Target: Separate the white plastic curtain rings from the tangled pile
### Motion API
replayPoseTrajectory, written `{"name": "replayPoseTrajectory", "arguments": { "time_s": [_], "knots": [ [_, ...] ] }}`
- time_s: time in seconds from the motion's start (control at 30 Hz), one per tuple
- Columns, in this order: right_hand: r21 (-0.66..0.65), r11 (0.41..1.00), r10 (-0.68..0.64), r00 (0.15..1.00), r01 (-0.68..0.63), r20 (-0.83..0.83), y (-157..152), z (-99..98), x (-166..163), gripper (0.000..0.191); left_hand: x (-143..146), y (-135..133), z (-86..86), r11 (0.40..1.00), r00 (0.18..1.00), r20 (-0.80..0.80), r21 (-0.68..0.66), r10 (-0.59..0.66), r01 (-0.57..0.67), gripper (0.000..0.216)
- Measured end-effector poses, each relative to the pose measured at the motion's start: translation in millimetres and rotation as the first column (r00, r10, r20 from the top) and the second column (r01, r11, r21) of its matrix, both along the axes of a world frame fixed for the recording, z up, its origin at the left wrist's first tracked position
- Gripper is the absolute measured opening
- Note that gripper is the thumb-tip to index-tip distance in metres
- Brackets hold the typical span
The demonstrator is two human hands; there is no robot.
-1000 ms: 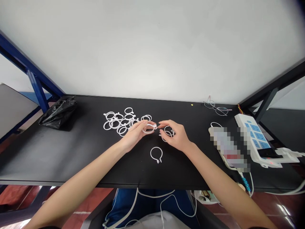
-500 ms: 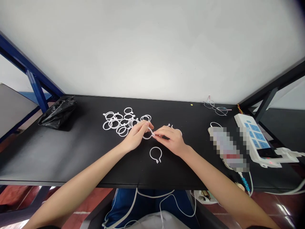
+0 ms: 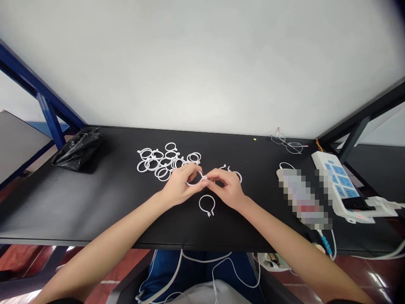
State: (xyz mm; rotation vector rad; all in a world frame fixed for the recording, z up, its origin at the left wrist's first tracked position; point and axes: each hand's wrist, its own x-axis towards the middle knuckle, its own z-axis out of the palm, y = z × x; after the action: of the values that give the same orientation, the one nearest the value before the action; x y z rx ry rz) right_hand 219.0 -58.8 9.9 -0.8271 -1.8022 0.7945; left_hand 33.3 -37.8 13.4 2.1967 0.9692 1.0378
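Between my hands is a white plastic ring (image 3: 190,184), a curtain-ring-like loop. My left hand (image 3: 179,184) curls around its left side, thumb reaching to the clasp end. My right hand (image 3: 228,187) pinches the same ring at its right end, where the fingertips hide the clasp. Just below lies an opened white ring (image 3: 206,204) with its ends apart at the bottom. Beyond my right hand, more opened rings (image 3: 239,176) are partly covered by it. A pile of several white rings (image 3: 163,162) lies behind my left hand.
A black plastic bag (image 3: 77,150) sits at the left of the black table (image 3: 104,202). On the right are eyeglasses (image 3: 286,143), a blurred-out phone-like object (image 3: 303,198) with a cable, and a white power strip (image 3: 341,181). A wall (image 3: 202,76) rises behind the table.
My left thumb has moved right to the ring's clasp end, meeting my right fingertips. The held ring has shifted slightly left. The rings on the table have stayed put.
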Motion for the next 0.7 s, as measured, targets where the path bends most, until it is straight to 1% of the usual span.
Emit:
{"name": "replayPoseTrajectory", "arguments": {
  "time_s": [0.07, 0.17, 0.27, 0.37, 0.47, 0.57, 0.7],
  "knots": [
    [0.106, 0.993, 0.041, 0.989, -0.056, 0.141, -0.7, -1.3, 2.0, 0.020, -0.1, -1.7, 0.8, 1.000, 1.000, 0.001, 0.001, -0.028, 0.028, 0.027],
    [0.143, 0.982, 0.079, 0.961, -0.121, 0.265, -1.7, -3.6, 3.6, 0.026, -0.5, -4.7, 2.8, 0.998, 0.998, 0.008, 0.023, -0.066, 0.066, 0.024],
    [0.165, 0.974, 0.099, 0.949, -0.153, 0.299, -1.5, -4.1, 3.9, 0.025, -1.1, -5.7, 4.2, 0.995, 0.994, 0.024, 0.008, -0.103, 0.103, 0.024],
    [0.195, 0.966, 0.099, 0.939, -0.170, 0.330, -1.1, -1.9, 4.0, 0.024, -0.7, -5.9, 4.3, 0.989, 0.983, 0.112, -0.022, -0.143, 0.146, 0.039],
    [0.193, 0.964, 0.105, 0.930, -0.181, 0.351, -2.0, 0.5, 3.5, 0.025, 0.5, -7.7, 4.2, 0.993, 0.978, 0.183, -0.039, -0.102, 0.111, 0.053],
    [0.179, 0.966, 0.116, 0.927, -0.189, 0.358, -3.5, 1.2, 2.5, 0.026, 1.2, -9.6, 4.6, 0.995, 0.983, 0.170, -0.059, -0.070, 0.081, 0.058],
    [0.182, 0.964, 0.123, 0.929, -0.196, 0.349, -4.9, 0.1, 1.2, 0.028, 0.8, -9.7, 5.2, 0.994, 0.983, 0.165, -0.060, -0.082, 0.093, 0.065]
  ]
}}
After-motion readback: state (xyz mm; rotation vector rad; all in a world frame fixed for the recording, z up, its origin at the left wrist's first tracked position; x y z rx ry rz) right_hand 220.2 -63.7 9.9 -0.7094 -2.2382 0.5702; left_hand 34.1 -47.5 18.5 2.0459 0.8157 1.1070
